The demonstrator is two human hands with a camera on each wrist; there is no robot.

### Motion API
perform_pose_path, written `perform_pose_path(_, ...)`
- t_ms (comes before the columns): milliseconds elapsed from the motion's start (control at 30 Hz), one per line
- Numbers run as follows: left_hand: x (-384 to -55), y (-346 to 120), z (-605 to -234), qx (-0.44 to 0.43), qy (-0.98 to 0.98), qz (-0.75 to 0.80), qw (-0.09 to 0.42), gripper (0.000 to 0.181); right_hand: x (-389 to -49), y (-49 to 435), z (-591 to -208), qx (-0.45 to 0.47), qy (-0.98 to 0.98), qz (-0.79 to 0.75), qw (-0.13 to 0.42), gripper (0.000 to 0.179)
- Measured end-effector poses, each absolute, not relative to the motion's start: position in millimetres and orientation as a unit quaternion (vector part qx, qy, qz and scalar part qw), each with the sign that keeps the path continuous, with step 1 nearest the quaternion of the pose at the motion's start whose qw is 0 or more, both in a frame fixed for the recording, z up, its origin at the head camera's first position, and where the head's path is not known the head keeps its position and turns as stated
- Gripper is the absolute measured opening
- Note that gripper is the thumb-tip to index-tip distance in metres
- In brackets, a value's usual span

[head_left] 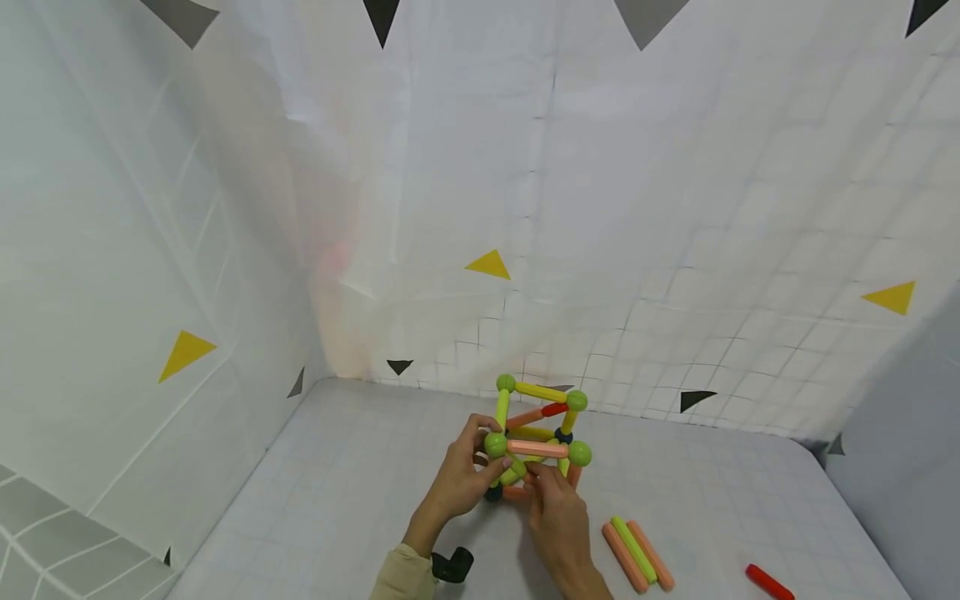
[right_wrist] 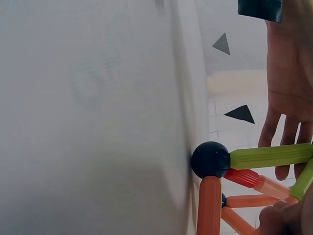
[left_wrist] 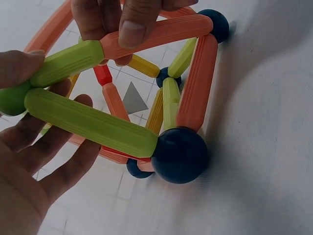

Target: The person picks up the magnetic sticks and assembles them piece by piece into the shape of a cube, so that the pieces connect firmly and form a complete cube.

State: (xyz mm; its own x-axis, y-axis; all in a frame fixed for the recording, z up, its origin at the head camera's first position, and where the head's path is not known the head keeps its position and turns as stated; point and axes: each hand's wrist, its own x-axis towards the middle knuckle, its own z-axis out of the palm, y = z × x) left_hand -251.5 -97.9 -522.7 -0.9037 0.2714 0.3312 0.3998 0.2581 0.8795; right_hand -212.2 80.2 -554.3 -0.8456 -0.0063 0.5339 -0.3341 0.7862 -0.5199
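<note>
A box-shaped frame of magnetic building sticks and balls stands on the table, with light green balls [head_left: 580, 453] at its upper corners and dark blue balls [left_wrist: 180, 155] at its lower ones. My left hand [head_left: 459, 475] holds the near left corner, its thumb on a green stick [left_wrist: 68, 63] beside the green ball [left_wrist: 14, 100], other fingers behind. With thumb and fingers, my right hand [head_left: 558, 512] pinches an orange stick [left_wrist: 166, 34] that meets the green stick end to end. Together they slant across the near face down to a dark blue ball [left_wrist: 213, 25].
Right of the frame lie two orange sticks [head_left: 624, 557] with a green stick [head_left: 634, 550] between them. Farther right is a red stick [head_left: 769, 582]. A black curved object [head_left: 453, 566] shows at the left wrist. White gridded walls [head_left: 600, 208] enclose the table [head_left: 720, 492].
</note>
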Motion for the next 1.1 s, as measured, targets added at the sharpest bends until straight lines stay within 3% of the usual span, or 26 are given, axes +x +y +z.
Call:
perform_pose_path(733,-251,-97,-525,-0.207,-0.788,-0.576,0.066,0.041,-216,76,-557,0.092,-0.89,0.327,0.303,0.04)
perform_pose_path(833,-250,-97,-524,-0.21,-0.789,-0.574,0.068,0.04,-212,82,-553,0.105,-0.874,0.331,0.34,0.034)
perform_pose_path(1000,-250,-97,-523,-0.216,-0.791,-0.568,0.07,0.04,-213,106,-546,0.166,-0.789,0.383,0.452,0.017)
perform_pose_path(1100,-250,-98,-522,-0.218,-0.792,-0.566,0.071,0.04,-218,126,-545,0.145,-0.749,0.423,0.489,0.013)
